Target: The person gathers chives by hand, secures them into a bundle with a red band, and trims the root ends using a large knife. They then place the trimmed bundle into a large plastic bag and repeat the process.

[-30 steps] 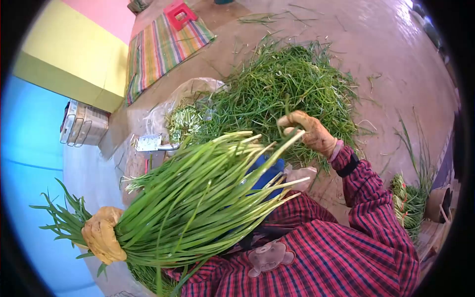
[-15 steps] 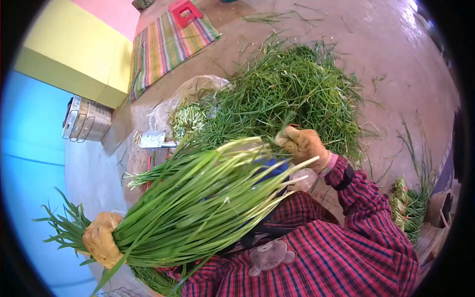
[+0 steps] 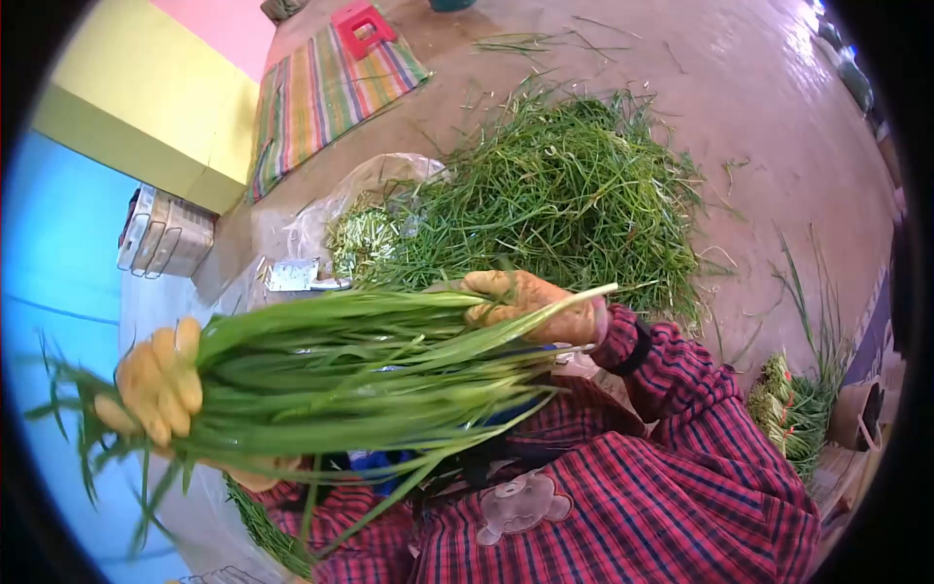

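Observation:
A large bunch of long green stalks (image 3: pixel 360 380) lies across the front of the body, its pale ends to the right and leafy tips to the left. My left hand (image 3: pixel 161 384), in a tan glove, has its fingers wrapped round the leafy end. The gloved right hand (image 3: pixel 530 304) grips at the upper edge of the bunch near the pale ends; some of its fingertips are hidden by stalks. Behind the bunch is a heap of loose green trimmings (image 3: pixel 574 195).
A cleaver (image 3: pixel 297 275) lies beside a plastic bag (image 3: pixel 389 165) with cut pale pieces. Tied bundles (image 3: pixel 778 404) are at the right. Farther back are a striped mat (image 3: pixel 321 107), a red stool (image 3: pixel 363 29) and a stacked crate (image 3: pixel 170 234) by the wall.
My right hand has moved left and down onto the bunch. The left hand has risen and turned, showing its fingers. The bunch now lies flatter and more level.

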A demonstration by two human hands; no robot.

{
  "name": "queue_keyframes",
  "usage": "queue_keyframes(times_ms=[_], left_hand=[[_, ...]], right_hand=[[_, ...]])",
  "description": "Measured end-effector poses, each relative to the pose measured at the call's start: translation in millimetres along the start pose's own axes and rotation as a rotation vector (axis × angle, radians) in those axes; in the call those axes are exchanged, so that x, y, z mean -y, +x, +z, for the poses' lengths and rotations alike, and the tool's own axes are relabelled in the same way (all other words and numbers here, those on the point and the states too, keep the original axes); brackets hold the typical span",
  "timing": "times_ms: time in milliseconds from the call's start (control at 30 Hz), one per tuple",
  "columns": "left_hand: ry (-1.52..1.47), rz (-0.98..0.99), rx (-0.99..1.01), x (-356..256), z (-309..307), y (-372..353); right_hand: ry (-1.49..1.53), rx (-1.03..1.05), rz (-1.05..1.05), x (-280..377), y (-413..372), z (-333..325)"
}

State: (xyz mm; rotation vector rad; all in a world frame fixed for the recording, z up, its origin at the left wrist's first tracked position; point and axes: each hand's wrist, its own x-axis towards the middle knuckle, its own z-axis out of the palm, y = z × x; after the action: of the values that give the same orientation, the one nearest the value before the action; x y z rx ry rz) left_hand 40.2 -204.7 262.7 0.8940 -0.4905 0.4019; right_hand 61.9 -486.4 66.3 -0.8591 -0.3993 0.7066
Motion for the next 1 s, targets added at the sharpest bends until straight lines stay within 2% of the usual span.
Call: queue_keyframes(times_ms=[33, 67, 133, 167, 200, 233, 267, 300, 333, 367, 400, 433, 467, 500, 533, 600, 633, 667, 733, 833, 867, 933, 967, 1000], left_hand=[[0.02, -0.073, 0.28, 3.0, -1.5, 10.7], [0.039, -0.15, 0.563, 9.8, -5.6, 31.8], [-0.018, -0.25, 0.968, 14.1, -29.1, 73.9], [-0.018, -0.264, 0.953, 13.7, -23.2, 82.3], [0.066, -0.154, 0.464, 13.3, -19.1, 69.3], [-0.052, -0.249, 0.713, 10.7, -33.0, 92.2], [-0.128, -0.301, 0.777, 11.8, -22.3, 99.0], [0.225, -0.131, 0.153, 11.1, -16.3, 83.6], [0.204, -0.122, 0.198, 10.7, -50.5, 104.8], [0.093, -0.116, 0.084, 9.6, -37.8, 102.8], [-0.019, -0.11, -0.028, 8.5, -24.9, 100.1], [-0.024, -0.093, -0.037, 3.8, -38.4, 108.2], [-0.076, -0.13, 0.152, -3.2, -54.1, 123.6], [-0.124, -0.165, 0.342, -9.9, -63.6, 129.6], [0.081, -0.029, -0.062, -10.4, -27.8, 117.8], [0.074, 0.001, 0.029, -16.7, -53.4, 145.7], [0.072, 0.018, 0.046, -19.7, -49.5, 153.0], [0.07, 0.026, 0.053, -20.5, -51.2, 154.1], [0.088, 0.027, 0.056, -18.1, -44.3, 156.3], [0.165, -0.002, 0.063, -9.8, -39.5, 145.3], [0.207, -0.014, 0.074, -7.5, -37.7, 139.9], [0.317, -0.044, 0.095, -1.8, -41.4, 117.7], [0.382, -0.062, 0.111, 2.6, -41.8, 105.3], [0.43, -0.08, 0.121, 3.7, -43.5, 92.3]], right_hand=[[-0.26, -0.04, -0.015, 11.0, -1.0, 6.2], [-0.263, -0.034, -0.013, 6.5, -2.7, 4.0], [-0.487, -0.05, -0.011, -6.5, -14.6, -6.3], [-0.573, 0.011, 0.168, 4.7, -24.2, -9.1], [-0.584, 0.036, 0.177, 13.4, -32.1, -2.6], [-0.717, -0.091, 0.125, 21.2, -41.1, 9.1], [-0.847, -0.221, 0.067, 23.8, -50.8, 15.2], [-0.722, -0.238, -0.016, 19.6, -59.8, 13.5], [-0.581, -0.277, -0.105, 12.5, -72.4, 6.4], [-0.601, -0.345, 0.074, 12.3, -86.6, -3.3], [-0.627, -0.378, 0.072, 10.5, -93.0, -12.6], [-0.543, -0.437, 0.065, 2.6, -98.4, -20.6], [-0.456, -0.493, 0.057, -6.2, -106.3, -33.8], [-0.753, -0.505, 0.07, -24.9, -118.9, -70.6], [-0.767, -0.493, 0.072, -34.6, -121.2, -79.8], [-1.374, -0.454, 0.347, -37.8, -122.5, -88.3], [-1.379, -0.394, 0.3, -28.7, -114.2, -74.0], [-1.392, -0.362, 0.135, -29.3, -102.8, -68.3], [-1.145, -0.367, -0.033, -9.2, -72.6, -32.3], [-0.712, -0.215, -0.018, -0.2, -30.1, -11.0], [-0.607, -0.148, -0.077, 11.5, -16.9, 15.6], [-0.224, -0.104, -0.128, -7.3, 2.2, 15.4], [-0.269, -0.035, -0.247, -13.2, 13.9, 20.4], [-0.373, -0.086, -0.267, -14.6, 18.0, 28.0]])
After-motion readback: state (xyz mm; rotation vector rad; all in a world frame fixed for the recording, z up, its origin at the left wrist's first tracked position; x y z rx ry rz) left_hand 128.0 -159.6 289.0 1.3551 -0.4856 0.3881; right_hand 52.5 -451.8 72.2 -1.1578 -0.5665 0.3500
